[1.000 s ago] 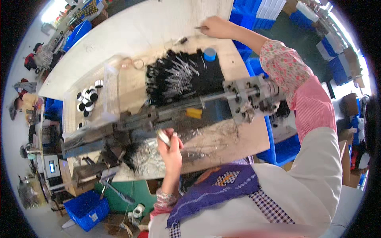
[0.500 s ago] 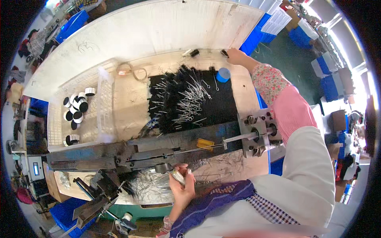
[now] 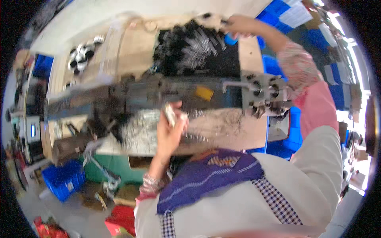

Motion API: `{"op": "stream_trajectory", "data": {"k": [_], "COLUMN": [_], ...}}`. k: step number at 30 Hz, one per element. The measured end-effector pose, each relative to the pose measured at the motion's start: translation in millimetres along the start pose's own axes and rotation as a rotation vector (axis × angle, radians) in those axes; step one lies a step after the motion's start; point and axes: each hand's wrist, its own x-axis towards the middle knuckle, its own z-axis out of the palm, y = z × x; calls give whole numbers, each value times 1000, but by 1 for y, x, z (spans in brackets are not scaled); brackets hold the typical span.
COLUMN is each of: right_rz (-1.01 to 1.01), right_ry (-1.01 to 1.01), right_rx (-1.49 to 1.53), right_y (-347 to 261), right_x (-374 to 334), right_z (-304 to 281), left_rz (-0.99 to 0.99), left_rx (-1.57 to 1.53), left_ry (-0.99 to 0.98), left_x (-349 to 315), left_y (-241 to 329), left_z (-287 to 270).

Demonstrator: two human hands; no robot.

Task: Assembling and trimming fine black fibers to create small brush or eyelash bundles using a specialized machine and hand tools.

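Observation:
My left hand (image 3: pixel 170 129) is closed round a small pale, rod-like thing (image 3: pixel 170 115), just in front of the long metal machine bed (image 3: pixel 139 95). Stretched to the far right of the table, my right hand (image 3: pixel 245 25) has its fingers together over a small dark piece (image 3: pixel 225 22), blurred by motion. Just below those fingers stands a blue cylinder (image 3: pixel 231 39), partly covered by the hand. Several wire-handled brushes (image 3: pixel 198 49) with black bristles lie heaped on a black mat (image 3: pixel 226 63), left of my right hand.
A clear plastic crate (image 3: pixel 109 59) holds several white-and-black round pieces (image 3: pixel 81 55). A metal clamp block (image 3: pixel 264 93) sits at the bed's right end, and a yellow piece (image 3: pixel 204 93) lies on the bed. Loose wires (image 3: pixel 147 127) cover the near board. A blue bin (image 3: pixel 63 178) stands lower left.
The whole view has tilted, so the table sits higher in the picture and more of my body shows. My left hand still grips the pale thing. My right hand has moved closer over the blue cylinder.

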Motion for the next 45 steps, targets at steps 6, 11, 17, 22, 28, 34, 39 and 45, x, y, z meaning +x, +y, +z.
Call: {"op": "stream_trajectory", "data": {"k": [6, 11, 17, 22, 28, 34, 39, 45], "right_rz": [-429, -698, -487, -302, -241, -278, -287, -334], "right_ry": [100, -126, 676, 533, 454, 536, 443, 501], "right_rx": [72, 89, 135, 74, 31, 78, 64, 310], "right_y": [-47, -48, -82, -50, -67, -43, -41, -48], "right_x": [-162, -239, -171, -120, -125, -120, -121, -139], "right_z": [17, 180, 205, 220, 209, 226, 223, 213], "left_rz": [-22, -57, -33, -54, 79, 308, -77, -349], "left_rx": [-47, -96, -202, -240, -332, -172, -26, -420], "left_ry": [742, 837, 827, 822, 903, 760, -9, -159], "left_x": [-59, -46, -44, -30, -38, -30, -3, 50], "left_y": [-7, -12, 1, -1, -2, 29, 83, 44], "left_z": [-91, -134, -152, -159, -142, -56, 43, 71]}}
